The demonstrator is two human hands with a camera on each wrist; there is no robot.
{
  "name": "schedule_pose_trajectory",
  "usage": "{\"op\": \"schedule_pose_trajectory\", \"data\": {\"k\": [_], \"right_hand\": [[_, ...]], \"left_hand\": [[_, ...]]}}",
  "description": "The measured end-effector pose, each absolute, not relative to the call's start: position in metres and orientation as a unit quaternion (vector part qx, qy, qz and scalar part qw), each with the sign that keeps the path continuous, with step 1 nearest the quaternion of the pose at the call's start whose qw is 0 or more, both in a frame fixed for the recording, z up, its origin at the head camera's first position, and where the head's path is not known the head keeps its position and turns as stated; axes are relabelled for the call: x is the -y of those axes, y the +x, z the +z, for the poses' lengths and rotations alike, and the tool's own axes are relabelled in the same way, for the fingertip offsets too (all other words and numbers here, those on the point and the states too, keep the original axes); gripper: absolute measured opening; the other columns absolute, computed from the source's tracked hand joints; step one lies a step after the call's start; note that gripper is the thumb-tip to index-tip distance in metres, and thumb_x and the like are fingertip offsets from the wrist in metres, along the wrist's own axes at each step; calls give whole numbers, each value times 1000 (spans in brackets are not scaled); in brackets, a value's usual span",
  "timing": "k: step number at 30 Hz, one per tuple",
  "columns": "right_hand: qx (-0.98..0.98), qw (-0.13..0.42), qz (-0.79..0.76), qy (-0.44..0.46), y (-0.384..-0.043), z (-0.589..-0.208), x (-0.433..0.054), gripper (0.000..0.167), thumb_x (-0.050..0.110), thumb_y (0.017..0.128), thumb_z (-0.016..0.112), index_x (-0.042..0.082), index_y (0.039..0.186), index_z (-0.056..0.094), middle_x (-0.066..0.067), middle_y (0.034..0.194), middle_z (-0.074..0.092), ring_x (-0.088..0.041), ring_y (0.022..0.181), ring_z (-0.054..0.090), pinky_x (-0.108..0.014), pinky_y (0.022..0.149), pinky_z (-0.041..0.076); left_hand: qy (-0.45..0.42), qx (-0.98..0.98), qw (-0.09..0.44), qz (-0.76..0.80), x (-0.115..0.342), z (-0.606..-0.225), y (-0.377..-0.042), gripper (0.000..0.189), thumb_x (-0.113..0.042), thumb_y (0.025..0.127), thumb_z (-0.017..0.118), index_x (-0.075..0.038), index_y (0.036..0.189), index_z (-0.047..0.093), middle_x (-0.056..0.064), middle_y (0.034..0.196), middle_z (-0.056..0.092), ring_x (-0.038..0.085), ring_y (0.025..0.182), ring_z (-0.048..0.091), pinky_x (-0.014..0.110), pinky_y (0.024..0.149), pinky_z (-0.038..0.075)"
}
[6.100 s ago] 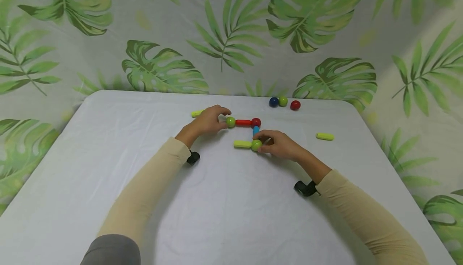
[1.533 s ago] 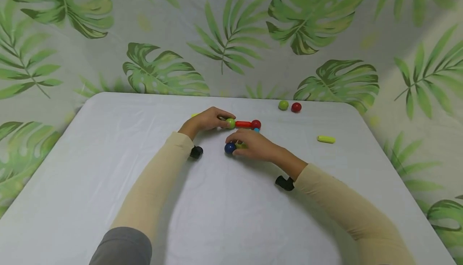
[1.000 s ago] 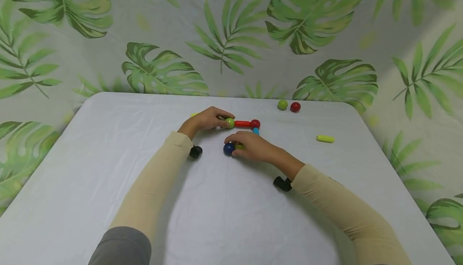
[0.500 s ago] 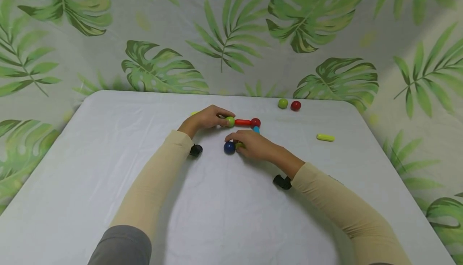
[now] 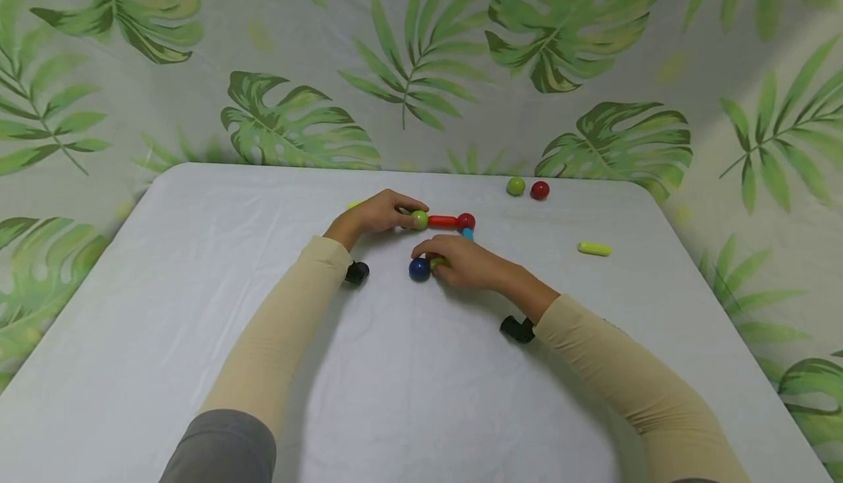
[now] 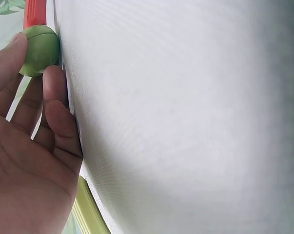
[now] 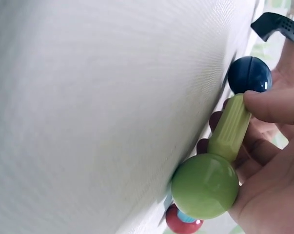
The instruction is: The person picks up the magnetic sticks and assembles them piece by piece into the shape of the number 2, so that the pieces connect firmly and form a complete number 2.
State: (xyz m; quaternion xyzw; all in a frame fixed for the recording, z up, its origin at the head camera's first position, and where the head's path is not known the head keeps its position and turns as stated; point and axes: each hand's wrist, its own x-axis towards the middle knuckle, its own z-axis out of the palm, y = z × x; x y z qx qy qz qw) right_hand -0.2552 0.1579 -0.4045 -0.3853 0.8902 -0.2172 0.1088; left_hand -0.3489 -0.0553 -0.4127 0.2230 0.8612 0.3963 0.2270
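Magnetic-looking balls and rods lie joined in a bent chain on the white table. My left hand (image 5: 380, 212) pinches the green ball (image 5: 419, 219) at one end, thumb and fingers around it. From there a red rod (image 5: 443, 221) leads to a red ball (image 5: 466, 222), then a light blue rod (image 5: 467, 233). My right hand (image 5: 463, 260) grips the yellow-green rod (image 7: 229, 127) between thumb and fingers. The dark blue ball (image 5: 419, 270) touches that rod's left end; another green ball (image 7: 205, 186) is at its other end, hidden by the hand in the head view.
A loose green ball (image 5: 516, 186) and red ball (image 5: 540, 190) sit near the table's back edge. One yellow rod (image 5: 594, 249) lies to the right. Another yellow rod (image 5: 356, 204) is partly hidden behind my left hand. Leaf-patterned cloth hangs behind the table (image 5: 408, 395).
The dark blue ball has come from the back edge to the yellow-green rod's left end. My right hand has shifted left onto that rod. My left hand now pinches the green ball more closely.
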Motion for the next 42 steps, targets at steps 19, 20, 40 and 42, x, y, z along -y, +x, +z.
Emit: {"op": "schedule_pose_trajectory", "data": {"k": [19, 20, 40, 42], "right_hand": [[-895, 114, -213, -376, -257, -402, -160, 38, 9, 92, 64, 9, 130, 62, -7, 124, 67, -21, 113, 60, -40, 103, 50], [-895, 115, -212, -376, -257, -402, -159, 38, 12, 92, 66, 10, 130, 62, -6, 125, 66, -21, 115, 60, -40, 105, 49], [-904, 125, -195, -359, -256, -403, -155, 40, 17, 93, 69, 11, 132, 61, -6, 131, 65, -22, 125, 58, -41, 110, 46], [-904, 124, -196, -359, -256, -404, -154, 41, 17, 93, 69, 10, 132, 61, -7, 131, 65, -22, 125, 58, -41, 110, 46]], "left_hand": [[223, -862, 227, 395, 54, -406, -349, 43, -28, 95, 66, -21, 137, 61, 1, 142, 59, 18, 102, 51, 30, 89, 43], [223, -862, 227, 395, 54, -406, -349, 43, -28, 95, 66, -21, 137, 61, 1, 142, 59, 18, 103, 51, 31, 90, 43], [221, -862, 233, 393, 55, -414, -351, 42, -28, 95, 67, -22, 137, 62, 1, 140, 60, 18, 102, 50, 29, 87, 42], [221, -862, 232, 393, 55, -415, -351, 42, -28, 95, 67, -22, 137, 62, 1, 140, 60, 18, 102, 51, 29, 87, 43]]}}
